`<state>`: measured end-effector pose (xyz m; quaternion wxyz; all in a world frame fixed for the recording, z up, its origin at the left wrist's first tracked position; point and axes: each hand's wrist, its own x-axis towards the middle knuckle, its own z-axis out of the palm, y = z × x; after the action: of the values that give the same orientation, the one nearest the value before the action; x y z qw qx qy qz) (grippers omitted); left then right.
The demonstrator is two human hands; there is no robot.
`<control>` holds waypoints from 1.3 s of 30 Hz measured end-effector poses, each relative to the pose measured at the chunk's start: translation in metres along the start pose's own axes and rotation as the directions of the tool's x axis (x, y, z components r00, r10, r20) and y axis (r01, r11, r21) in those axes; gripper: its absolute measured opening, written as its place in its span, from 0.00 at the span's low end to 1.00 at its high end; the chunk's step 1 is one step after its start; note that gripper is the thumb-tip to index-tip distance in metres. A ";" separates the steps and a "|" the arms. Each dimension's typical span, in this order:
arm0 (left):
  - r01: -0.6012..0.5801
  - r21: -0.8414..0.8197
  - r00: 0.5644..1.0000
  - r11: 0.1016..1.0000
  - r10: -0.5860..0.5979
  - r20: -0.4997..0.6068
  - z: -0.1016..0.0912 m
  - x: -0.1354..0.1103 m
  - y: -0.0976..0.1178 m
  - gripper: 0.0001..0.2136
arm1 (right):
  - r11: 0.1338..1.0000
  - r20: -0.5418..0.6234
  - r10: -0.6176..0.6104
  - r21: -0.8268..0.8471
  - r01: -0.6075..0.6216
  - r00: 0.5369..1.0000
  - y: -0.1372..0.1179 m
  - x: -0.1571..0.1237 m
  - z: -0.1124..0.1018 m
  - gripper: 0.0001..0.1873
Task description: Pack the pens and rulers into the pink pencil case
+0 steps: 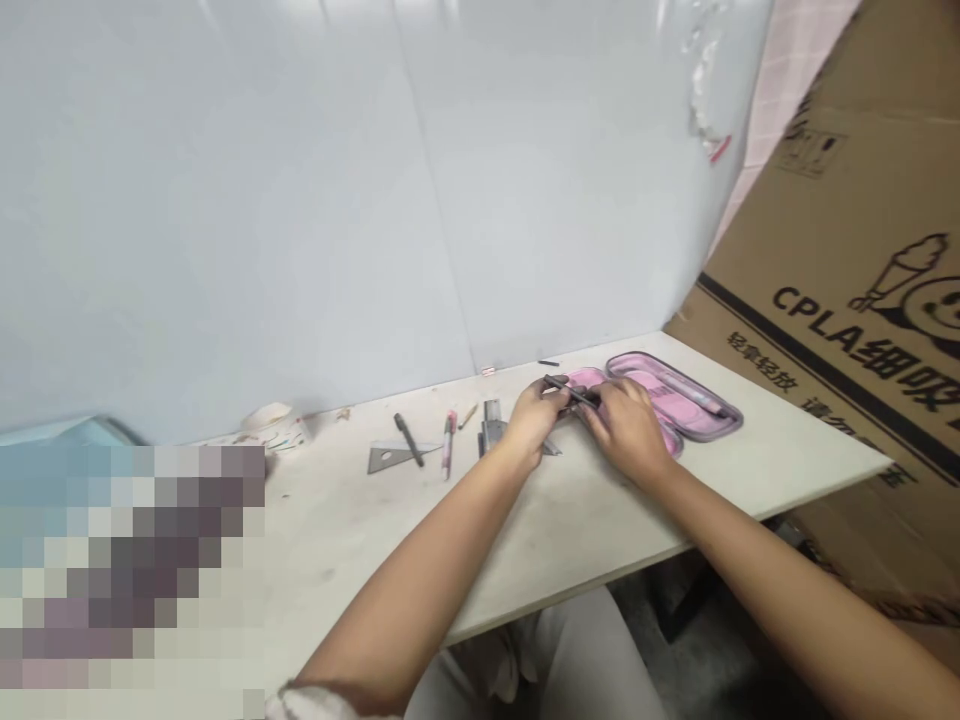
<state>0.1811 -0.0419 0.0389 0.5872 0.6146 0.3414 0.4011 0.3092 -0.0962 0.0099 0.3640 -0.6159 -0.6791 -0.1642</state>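
Observation:
My left hand (pixel 531 418) and my right hand (pixel 628 428) meet over the white table (pixel 570 530), both pinched on a thin dark pen (pixel 571 391) held between them. Just behind them lies an open pink pencil case (pixel 675 400) with a pen inside its far half. My right hand rests against the case's near half.
Left of my hands lie a grey clip-like item (pixel 492 425), a pink pen (pixel 448 443), a dark pen (pixel 409 438), a grey set square (pixel 390 459) and a tape roll (pixel 276 422). A large cardboard box (pixel 855 270) stands at the right. A pale wall panel backs the table.

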 end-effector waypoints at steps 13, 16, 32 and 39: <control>-0.461 0.861 0.881 0.213 -0.006 0.473 0.115 0.024 -0.036 0.27 | 0.857 0.029 0.389 -0.378 -0.350 0.921 0.130 -0.030 -0.039 0.12; -0.465 0.862 0.880 0.203 0.001 0.475 0.112 0.021 -0.038 0.27 | 0.851 0.078 0.411 -0.391 -0.352 0.908 0.129 -0.031 -0.037 0.13; -0.223 0.929 0.960 0.295 0.234 0.156 0.004 -0.014 -0.018 0.16 | 0.965 0.155 0.147 -0.241 -0.107 0.977 0.037 -0.001 0.002 0.15; 0.153 0.979 0.929 0.132 0.319 -0.188 -0.092 -0.047 -0.018 0.15 | 0.993 0.275 -0.015 -0.109 0.047 0.961 -0.049 0.019 0.039 0.14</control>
<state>0.0792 -0.0413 0.0153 -0.0585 0.7818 0.5833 0.2125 0.2517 -0.0653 0.0077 0.2279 -0.6418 -0.7220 -0.1220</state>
